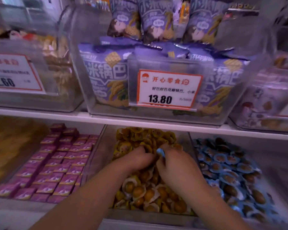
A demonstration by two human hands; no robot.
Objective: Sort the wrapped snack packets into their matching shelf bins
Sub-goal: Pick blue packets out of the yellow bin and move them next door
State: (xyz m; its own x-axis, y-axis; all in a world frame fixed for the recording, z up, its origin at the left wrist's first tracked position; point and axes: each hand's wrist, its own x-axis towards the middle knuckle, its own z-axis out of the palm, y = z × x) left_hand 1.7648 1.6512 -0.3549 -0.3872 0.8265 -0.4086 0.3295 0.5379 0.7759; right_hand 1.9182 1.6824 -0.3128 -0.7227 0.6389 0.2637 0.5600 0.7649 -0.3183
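Both hands were down in the middle bin [96, 156] of the lower shelf, among the yellow packets [145, 193]. The left hand [136, 159] lay palm down on the pile with its fingers curled into the packets; whether it actually held one could not be told. The right hand [175, 165], just beside it and almost touching, pinched a small blue packet [160, 152] between thumb and fingertips, at the spot where the two hands met.

To the right of the right hand, past a clear divider, lay the bin of blue packets [226, 170], heaped in a loose pile. To the left of the left hand, a bin held pink packets [56, 165] set in neat rows. Further left, a blurred brownish heap [12, 146] filled another bin; its contents could not be made out.

Above the hands ran the white shelf edge [140, 122]. On it, directly over both hands, stood a clear tub of purple snack bags [105, 77] with a white, red-bordered price tag [169, 88] reading 13.80. Up and to the left of the left hand, another price tag [13, 73] read 2.60.
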